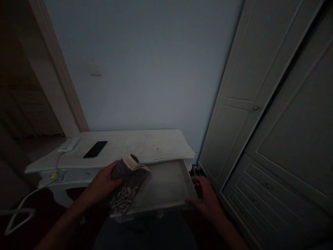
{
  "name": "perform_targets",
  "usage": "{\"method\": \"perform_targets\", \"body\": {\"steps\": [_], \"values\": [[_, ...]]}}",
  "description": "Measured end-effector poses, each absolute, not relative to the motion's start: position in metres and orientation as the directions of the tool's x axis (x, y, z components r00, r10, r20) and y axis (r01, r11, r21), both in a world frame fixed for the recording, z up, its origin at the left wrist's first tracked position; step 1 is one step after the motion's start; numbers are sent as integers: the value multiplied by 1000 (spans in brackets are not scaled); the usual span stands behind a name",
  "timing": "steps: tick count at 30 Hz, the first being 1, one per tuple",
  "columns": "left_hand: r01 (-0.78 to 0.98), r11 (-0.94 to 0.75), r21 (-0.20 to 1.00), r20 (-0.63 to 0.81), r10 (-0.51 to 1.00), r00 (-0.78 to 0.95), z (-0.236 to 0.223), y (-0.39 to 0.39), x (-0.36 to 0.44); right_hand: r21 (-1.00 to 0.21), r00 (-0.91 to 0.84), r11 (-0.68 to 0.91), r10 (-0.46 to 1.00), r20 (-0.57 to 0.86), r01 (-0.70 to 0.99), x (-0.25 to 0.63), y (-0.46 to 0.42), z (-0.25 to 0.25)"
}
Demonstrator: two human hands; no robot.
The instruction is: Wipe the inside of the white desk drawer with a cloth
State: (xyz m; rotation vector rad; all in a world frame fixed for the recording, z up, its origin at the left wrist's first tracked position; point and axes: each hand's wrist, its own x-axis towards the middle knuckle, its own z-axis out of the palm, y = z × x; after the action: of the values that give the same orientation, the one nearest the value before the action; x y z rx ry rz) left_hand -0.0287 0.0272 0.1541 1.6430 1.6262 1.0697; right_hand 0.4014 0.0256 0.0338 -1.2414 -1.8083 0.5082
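My left hand (110, 180) grips a grey-brown cloth piece (130, 182) that looks knitted. It has a pale band round its open top edge and wavy light trim lower down. The cloth hangs over the left part of a pulled-out white drawer (166, 184), hiding that side. At the drawer's right front corner is my right hand (206, 198), its thumb on the front edge and its fingers along the side wall. The drawer's visible bottom is bare.
Above the drawer is a worn white tabletop (145, 142). A dark phone (95, 149) lies on it, left of a white power strip (69, 144) with a cable (33, 194). A grey wardrobe (239, 100) stands at the right, a pale wall (151, 69) behind.
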Motion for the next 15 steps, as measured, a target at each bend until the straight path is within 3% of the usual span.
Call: {"method": "perform_targets", "body": {"steps": [2,4,7,11,15], "values": [[423,-112,899,143,989,-42,152,26,-6,-853,-151,414,910,385,318,356,21,43],[311,-136,941,153,988,-30,146,26,17,-949,-218,310,931,292,54,306,24,51],[83,-38,996,40,999,-17,138,23,40,-949,-296,160,924,240,-270,249,41,64],[-230,228,946,-230,973,19,136,14,46,-880,-405,-108,909,102,-463,230,59,75],[-432,346,833,-352,933,68,133,9,45,-816,-545,-343,837,-42,-465,241,53,75]]}}
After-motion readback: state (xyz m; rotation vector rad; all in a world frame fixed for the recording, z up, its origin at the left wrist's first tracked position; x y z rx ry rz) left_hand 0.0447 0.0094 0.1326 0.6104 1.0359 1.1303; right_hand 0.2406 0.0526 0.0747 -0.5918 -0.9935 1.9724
